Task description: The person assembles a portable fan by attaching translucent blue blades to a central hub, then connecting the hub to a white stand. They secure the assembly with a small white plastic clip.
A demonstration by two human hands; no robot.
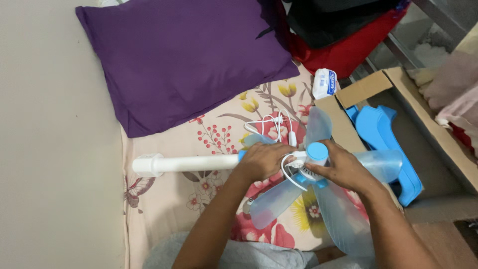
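A fan with translucent pale-blue blades [279, 201] lies on a floral mattress [209, 144]. Its white pole [189, 163] points left. My left hand [261, 160] wraps around the motor end of the pole, just behind the blades. My right hand [341, 167] grips the hub, with thumb and fingers on the round blue cap [317, 151] at the blades' centre. A white cable [276, 124] with an inline switch trails off beyond the hands.
A purple pillow [184, 57] lies at the back. An open cardboard box [398, 99] at right holds blue plastic fan parts [383, 134]. A small white packet [324, 83] sits near the box. Red and black fabric [348, 35] is piled behind.
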